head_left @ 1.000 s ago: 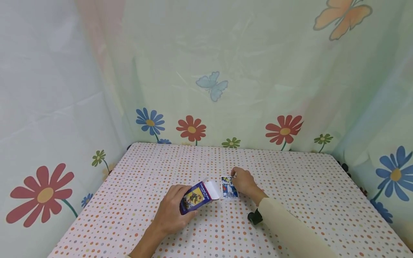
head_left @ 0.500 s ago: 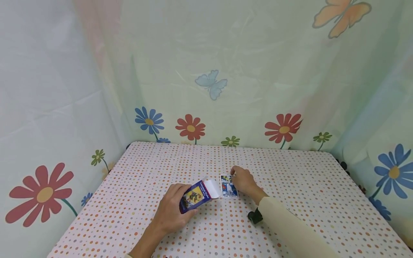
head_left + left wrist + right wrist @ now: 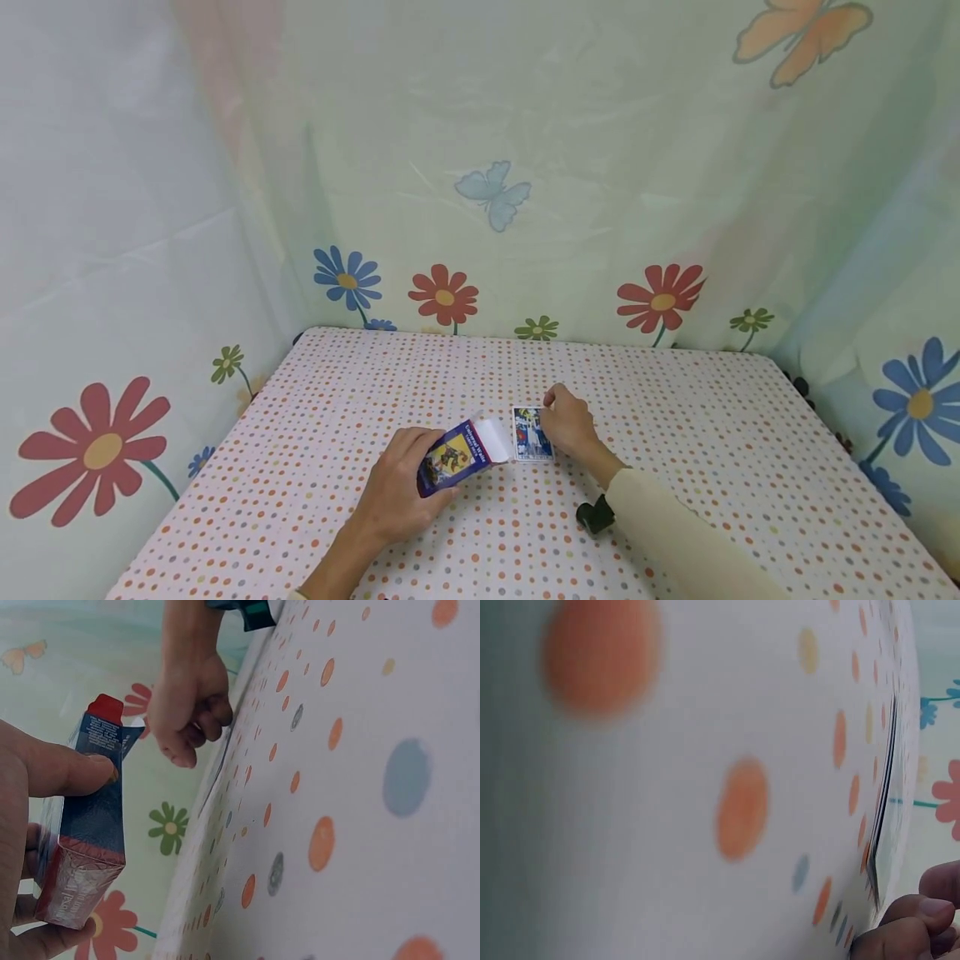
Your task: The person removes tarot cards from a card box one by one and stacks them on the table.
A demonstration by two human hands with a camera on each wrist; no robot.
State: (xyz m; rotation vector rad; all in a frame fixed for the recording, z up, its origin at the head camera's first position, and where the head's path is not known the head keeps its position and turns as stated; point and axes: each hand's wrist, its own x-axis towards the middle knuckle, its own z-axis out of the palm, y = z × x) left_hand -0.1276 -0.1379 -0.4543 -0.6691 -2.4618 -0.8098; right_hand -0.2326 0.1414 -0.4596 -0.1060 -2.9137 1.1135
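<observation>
My left hand [image 3: 397,492] holds a blue and red tarot card box [image 3: 452,458], tilted, with its white flap [image 3: 492,439] folded open to the right. In the left wrist view the thumb presses on one side of the box [image 3: 94,814] and fingers wrap below. Just right of the flap, a small stack of tarot cards [image 3: 527,433] lies face up on the table. My right hand [image 3: 570,427] is over the stack's right side, hiding part of it. Its fingers [image 3: 904,941] are curled close to the stack's edge [image 3: 883,802], with no card visible between them.
A dotted cloth [image 3: 420,375] covers the table. A dark wrist camera [image 3: 596,515] sits under my right wrist, close over the cloth. Flower-printed curtains [image 3: 390,192] stand behind the table and on both sides.
The right hand has shifted slightly to the right and up at the cards' top right corner. The left hand, the box and the stack look much the same.
</observation>
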